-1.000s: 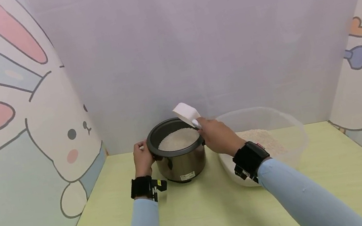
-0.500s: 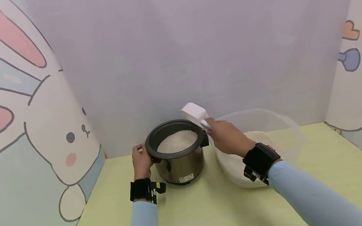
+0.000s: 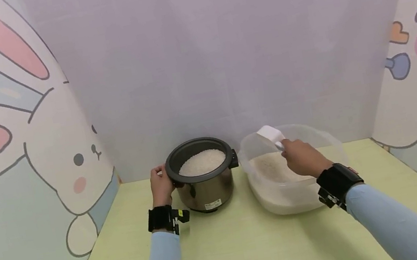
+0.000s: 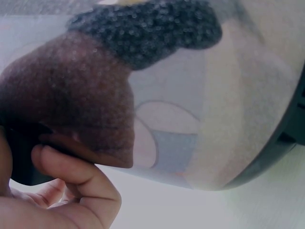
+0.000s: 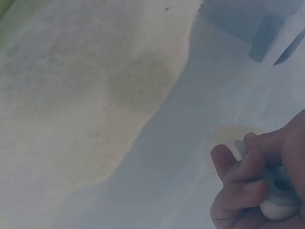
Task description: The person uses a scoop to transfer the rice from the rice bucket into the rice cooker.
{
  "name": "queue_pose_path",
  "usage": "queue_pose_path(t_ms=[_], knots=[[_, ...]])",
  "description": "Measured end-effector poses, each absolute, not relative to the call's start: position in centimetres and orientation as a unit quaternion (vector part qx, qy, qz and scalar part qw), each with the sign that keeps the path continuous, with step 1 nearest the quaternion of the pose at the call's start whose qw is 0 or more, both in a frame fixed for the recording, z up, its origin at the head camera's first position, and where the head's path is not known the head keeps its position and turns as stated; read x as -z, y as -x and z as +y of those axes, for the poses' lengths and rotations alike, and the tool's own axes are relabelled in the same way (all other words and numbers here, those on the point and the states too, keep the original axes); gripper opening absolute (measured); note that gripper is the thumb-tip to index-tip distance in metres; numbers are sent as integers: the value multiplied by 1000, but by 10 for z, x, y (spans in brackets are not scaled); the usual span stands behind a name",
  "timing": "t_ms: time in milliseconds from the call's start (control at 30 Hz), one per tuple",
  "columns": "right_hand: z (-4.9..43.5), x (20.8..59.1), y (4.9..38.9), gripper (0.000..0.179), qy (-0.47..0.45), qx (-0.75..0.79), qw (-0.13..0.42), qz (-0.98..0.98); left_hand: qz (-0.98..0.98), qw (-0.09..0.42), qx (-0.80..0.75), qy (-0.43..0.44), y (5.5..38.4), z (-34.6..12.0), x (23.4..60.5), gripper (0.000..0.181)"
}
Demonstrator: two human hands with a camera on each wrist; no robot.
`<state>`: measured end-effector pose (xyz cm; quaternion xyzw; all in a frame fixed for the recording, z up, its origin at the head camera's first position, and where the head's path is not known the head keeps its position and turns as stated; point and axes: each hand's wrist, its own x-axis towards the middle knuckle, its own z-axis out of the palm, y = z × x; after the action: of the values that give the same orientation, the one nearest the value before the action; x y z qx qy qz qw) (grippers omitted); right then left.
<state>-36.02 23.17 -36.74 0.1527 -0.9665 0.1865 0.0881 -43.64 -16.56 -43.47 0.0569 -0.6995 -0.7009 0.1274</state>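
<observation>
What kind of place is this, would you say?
Probably a small staged booth rather than an ordinary kitchen, though I can't be sure: a plain pale backdrop rises behind the yellow-green table, and a big cartoon rabbit decorates the left side.

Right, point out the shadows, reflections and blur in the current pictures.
Head: a soft shadow on the table beside the right sleeve; left wrist: the shiny pot mirrors the left hand, distorted; right wrist: hazy, the grain lacking crisp detail.

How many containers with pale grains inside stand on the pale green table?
2: the dark round metallic pot, gripped by the left hand, and the translucent plastic tub to the pot's right, near the right hand.
</observation>
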Motion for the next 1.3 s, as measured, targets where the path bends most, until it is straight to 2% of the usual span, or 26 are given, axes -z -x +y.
queue_pose_path(t_ms=[233, 500, 733, 1300], knots=[[249, 375, 359, 16, -126, -173, 45, -976, -697, 129, 704, -56, 436, -168, 435, 44], [262, 380, 354, 6, -76, -151, 37, -985, -693, 129, 707, -53, 434, -166, 433, 41], [264, 381, 357, 16, -28, -140, 13, -990, -697, 131, 703, -53, 436, -167, 431, 43], [265, 384, 365, 20, -135, -127, -90, -979, -699, 124, 702, -55, 436, -167, 432, 44]])
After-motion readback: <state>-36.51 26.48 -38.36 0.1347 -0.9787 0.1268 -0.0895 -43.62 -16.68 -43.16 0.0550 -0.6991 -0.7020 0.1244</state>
